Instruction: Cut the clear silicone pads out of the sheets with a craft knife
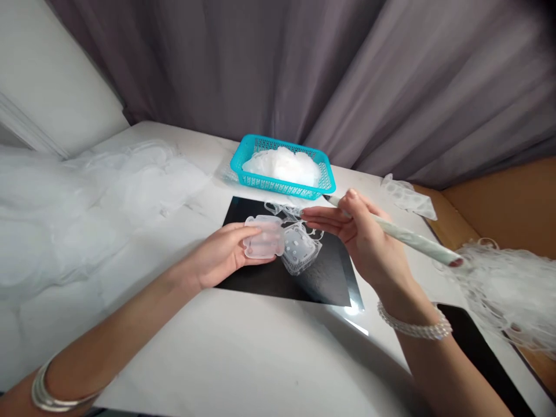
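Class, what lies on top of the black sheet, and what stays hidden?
A translucent plastic piece, held by the left hand, and a white perforated plastic piece beside it lie on the black sheet. That hand hides part of the translucent piece.

Premises assessed as a small improvised work station in a domestic-type room, not a factory floor. Evidence: a grey-mauve curtain [217,58] hung as a backdrop, a plain white wall with moulding [56,75], and a marble-patterned table [217,341]. Cardboard sheeting [499,202] stands at the right. A turquoise plastic basket [278,186], a black mat [256,278] and heaps of clear plastic film [87,197] indicate manual handwork.
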`<state>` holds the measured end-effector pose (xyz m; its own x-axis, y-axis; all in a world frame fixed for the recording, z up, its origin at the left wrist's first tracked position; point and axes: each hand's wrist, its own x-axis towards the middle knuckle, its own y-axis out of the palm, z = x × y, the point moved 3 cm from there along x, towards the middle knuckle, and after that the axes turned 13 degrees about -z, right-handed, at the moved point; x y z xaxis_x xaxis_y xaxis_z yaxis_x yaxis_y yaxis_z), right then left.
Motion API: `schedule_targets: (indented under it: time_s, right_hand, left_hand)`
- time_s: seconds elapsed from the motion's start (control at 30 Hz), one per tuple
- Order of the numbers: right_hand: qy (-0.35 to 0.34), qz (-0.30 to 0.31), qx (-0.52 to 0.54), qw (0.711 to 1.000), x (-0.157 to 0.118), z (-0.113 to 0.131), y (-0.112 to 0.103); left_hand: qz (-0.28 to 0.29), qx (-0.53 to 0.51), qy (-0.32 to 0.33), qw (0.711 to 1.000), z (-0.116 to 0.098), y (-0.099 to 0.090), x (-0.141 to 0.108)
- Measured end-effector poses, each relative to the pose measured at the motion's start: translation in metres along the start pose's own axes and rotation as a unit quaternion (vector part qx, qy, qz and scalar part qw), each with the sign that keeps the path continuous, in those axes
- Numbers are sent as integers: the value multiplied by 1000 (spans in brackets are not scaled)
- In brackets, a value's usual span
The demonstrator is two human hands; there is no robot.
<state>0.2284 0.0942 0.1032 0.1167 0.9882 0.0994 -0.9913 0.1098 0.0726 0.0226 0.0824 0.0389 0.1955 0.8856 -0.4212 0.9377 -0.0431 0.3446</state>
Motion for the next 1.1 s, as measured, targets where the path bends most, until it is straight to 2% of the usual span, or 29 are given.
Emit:
schedule_targets:
  time_s: [0.03,0.07,0.1,0.13,0.2,0.23,0.27,0.3,0.33,0.43,0.5,0.6,0.63,0.7,0.77,0.93,1.0,1.1]
  right_hand:
    - [1,-1,3,1000,2,3,-2]
    - [-2,-3,4,1000,3,7,-5]
    - [-7,-6,2,1000,5,10,-7]
    - [-13,-12,0,1000,6,14,-9]
    - [-28,-27,0,999,7,19,-13]
    - [-35,-35,4,999,7,21,-15]
    - [-40,-43,10,998,6,22,-16]
    - [-45,-51,15,998,6,21,-17]
    - [-49,-61,18,997,6,21,-19]
    - [-65,-77,6,995,6,17,-24]
    - [-74,-70,-15,995,7,15,-26]
    - [-74,-47,-36,995,9,10,-26]
    - [-73,-42,-38,996,10,8,-25]
    - [-70,-36,-39,996,10,4,-23]
    - [-66,-30,-36,997,10,1,-20]
    - [-36,-22,-10,999,9,1,-20]
    - [-27,-31,6,999,11,4,-23]
    - [-19,-37,20,999,12,7,-25]
  left_hand:
    - [-41,46,69,996,-2,-2,6]
    - [-82,109,155,979,-8,-3,13]
    - [-116,180,251,944,-17,-2,21]
    - [-135,254,347,893,-29,2,31]
    - [-132,381,502,765,-56,16,54]
    - [-115,432,547,708,-68,24,69]
    - [-113,482,559,665,-78,31,85]
    - [-123,527,546,640,-86,36,102]
    - [-137,564,520,626,-91,40,117]
    - [-173,611,446,630,-85,41,140]
    - [-172,608,460,624,-69,38,132]
    - [-131,612,534,569,-42,32,99]
    - [-112,621,546,551,-35,30,89]
    - [-87,644,540,535,-27,24,77]
    - [-88,659,526,530,-26,18,77]
    - [-79,679,530,502,-30,9,99]
    - [-68,669,542,504,-28,7,103]
    - [-66,644,543,535,-22,5,101]
